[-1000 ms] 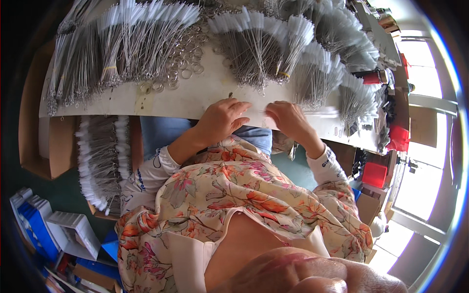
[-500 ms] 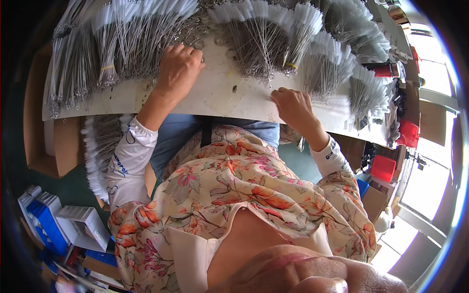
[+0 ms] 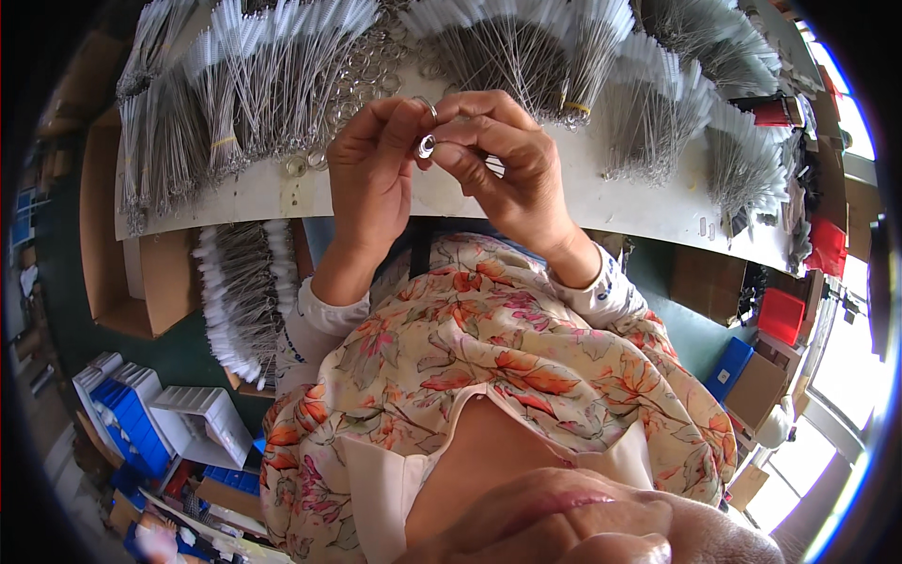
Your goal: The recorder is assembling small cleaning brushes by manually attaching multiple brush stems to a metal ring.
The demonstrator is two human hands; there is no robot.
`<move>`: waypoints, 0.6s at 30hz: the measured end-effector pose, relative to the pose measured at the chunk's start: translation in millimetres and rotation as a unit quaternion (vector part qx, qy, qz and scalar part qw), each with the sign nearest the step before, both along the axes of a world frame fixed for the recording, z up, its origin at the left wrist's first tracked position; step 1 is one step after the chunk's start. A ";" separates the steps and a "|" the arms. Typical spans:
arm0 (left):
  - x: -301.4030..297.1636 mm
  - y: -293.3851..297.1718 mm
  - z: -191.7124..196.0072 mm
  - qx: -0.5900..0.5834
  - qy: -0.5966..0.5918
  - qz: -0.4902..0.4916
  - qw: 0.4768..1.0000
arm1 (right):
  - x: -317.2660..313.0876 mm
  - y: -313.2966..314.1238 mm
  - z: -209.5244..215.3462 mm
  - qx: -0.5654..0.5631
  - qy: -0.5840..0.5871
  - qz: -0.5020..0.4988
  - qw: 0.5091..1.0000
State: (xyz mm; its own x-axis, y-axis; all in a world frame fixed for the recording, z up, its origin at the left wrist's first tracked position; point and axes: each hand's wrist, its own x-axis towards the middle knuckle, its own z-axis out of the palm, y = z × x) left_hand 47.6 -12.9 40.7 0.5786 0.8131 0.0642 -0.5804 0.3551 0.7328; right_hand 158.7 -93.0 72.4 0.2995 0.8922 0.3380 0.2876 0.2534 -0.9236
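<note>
My left hand (image 3: 371,174) and my right hand (image 3: 512,169) meet in front of me, raised over the table's near edge. Between their pinched fingertips is a thin metal ring (image 3: 432,107). Just below it, a small shiny metal piece (image 3: 427,146) shows by the right thumb; its kind is unclear. More metal glints behind the right fingers, mostly hidden. Beyond the hands, loose metal rings (image 3: 376,68) lie scattered on the white table (image 3: 437,199). Thin wire brushes with pale bristles lie in bundles on the left (image 3: 272,85) and on the right (image 3: 653,113).
A cardboard box (image 3: 141,273) stands at the left below the table, beside another pile of wire brushes (image 3: 246,291). White and blue plastic bins (image 3: 202,423) are at the lower left. At the right are a red bin (image 3: 781,315) and a blue one (image 3: 728,367).
My hands were apart, the left among the rings and the right near the table's front edge. Both have come together at the middle, with a metal ring now showing between them.
</note>
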 end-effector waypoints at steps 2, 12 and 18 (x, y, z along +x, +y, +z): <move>-1.9 -2.6 2.5 -0.019 -0.022 0.000 1.000 | -1.7 0.1 -2.2 0.078 -0.108 -0.033 0.991; -29.2 10.4 37.3 0.309 0.128 -0.016 0.942 | 8.5 -7.4 11.6 0.181 -0.353 -0.012 0.918; -29.1 8.8 41.1 0.470 0.148 0.131 0.860 | 13.5 -11.2 29.6 0.015 -0.058 0.051 0.997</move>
State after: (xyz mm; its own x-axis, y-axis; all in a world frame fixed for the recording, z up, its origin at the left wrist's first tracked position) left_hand 18.5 -4.1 81.8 0.4884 0.5872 0.6455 -0.2886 -0.5894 0.7545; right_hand 172.2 -104.2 102.1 0.1657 0.9051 0.3916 0.3638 0.3130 -0.8773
